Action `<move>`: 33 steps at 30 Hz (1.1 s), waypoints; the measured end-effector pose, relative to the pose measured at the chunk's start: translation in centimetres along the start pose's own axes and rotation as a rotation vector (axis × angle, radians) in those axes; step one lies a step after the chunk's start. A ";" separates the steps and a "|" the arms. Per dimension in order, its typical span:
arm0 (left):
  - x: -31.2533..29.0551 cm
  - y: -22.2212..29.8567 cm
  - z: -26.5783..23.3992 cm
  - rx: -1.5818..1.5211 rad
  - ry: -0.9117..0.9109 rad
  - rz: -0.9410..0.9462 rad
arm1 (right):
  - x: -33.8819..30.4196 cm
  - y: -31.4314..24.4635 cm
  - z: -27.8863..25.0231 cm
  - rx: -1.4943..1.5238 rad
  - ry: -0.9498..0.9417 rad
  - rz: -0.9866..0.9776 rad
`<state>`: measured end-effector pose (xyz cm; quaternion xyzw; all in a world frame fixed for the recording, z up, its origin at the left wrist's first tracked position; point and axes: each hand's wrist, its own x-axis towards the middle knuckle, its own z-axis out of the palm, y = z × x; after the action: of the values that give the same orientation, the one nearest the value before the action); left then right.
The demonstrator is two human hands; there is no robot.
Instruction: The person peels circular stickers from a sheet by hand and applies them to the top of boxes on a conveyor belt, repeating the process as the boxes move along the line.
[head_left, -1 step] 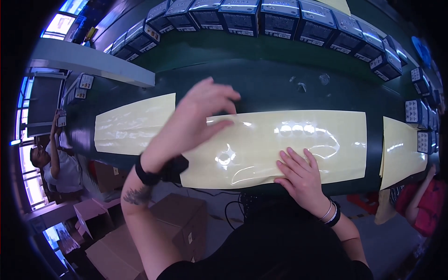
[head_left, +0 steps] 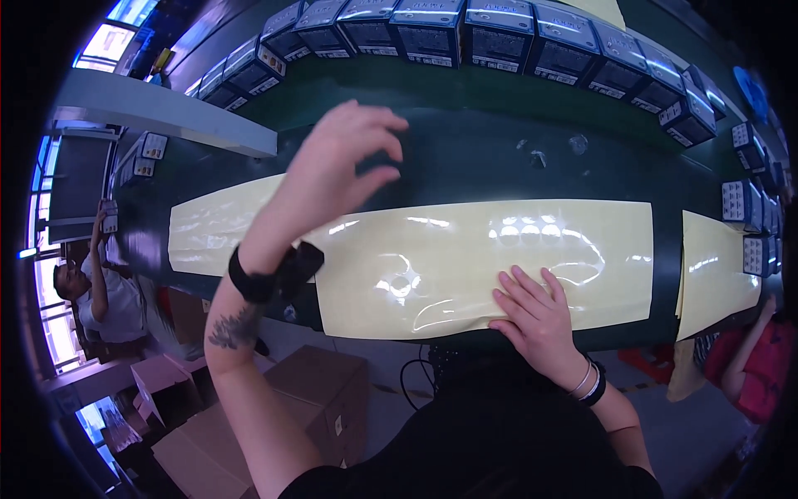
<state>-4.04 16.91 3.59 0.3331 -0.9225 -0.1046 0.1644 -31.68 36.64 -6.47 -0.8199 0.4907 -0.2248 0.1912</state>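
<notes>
A glossy pale-yellow sheet (head_left: pixel 465 266) lies across the dark green table in front of me, with round transparent shapes showing on it. My right hand (head_left: pixel 536 320) rests flat on the sheet's near edge, right of the middle, fingers spread. Raised above the table beyond the sheet's left end is my left hand (head_left: pixel 345 162). Its fingers are bent, with a gap between thumb and fingertips, and I see nothing in it. My left wrist and forearm pass over a second yellow sheet (head_left: pixel 216 220), hiding part of it.
Blue boxes (head_left: pixel 499 33) line the table's far side; more stand at the right (head_left: pixel 740 204). Further yellow sheets (head_left: pixel 719 274) lie at right. A pale beam (head_left: pixel 166 108) crosses the left. Cardboard boxes (head_left: pixel 307 399) sit below. Other people are at left (head_left: pixel 108 303) and right (head_left: pixel 752 366).
My left hand has moved up and to the left, away from the sheet's far edge, uncovering more of its left end. My right hand has stayed in place.
</notes>
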 end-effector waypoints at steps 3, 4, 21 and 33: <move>4.6 -9.4 -1.7 0.087 0.078 -0.086 | 0.1 0.0 -0.1 0.019 -0.020 0.012; 5.6 -11.8 -2.2 0.151 0.085 -0.090 | 0.1 -0.1 -0.2 0.019 -0.016 0.009; 9.1 -20.8 0.7 0.193 0.463 -0.048 | 0.0 0.0 -0.7 0.036 -0.056 0.036; 6.0 -13.8 0.5 0.158 0.483 0.244 | 3.6 -2.9 -0.3 -0.010 -0.085 0.007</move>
<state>-0.52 2.63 0.36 0.2466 -0.8952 0.0707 0.3645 -28.24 34.71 -3.98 -0.8280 0.4860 -0.1865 0.2085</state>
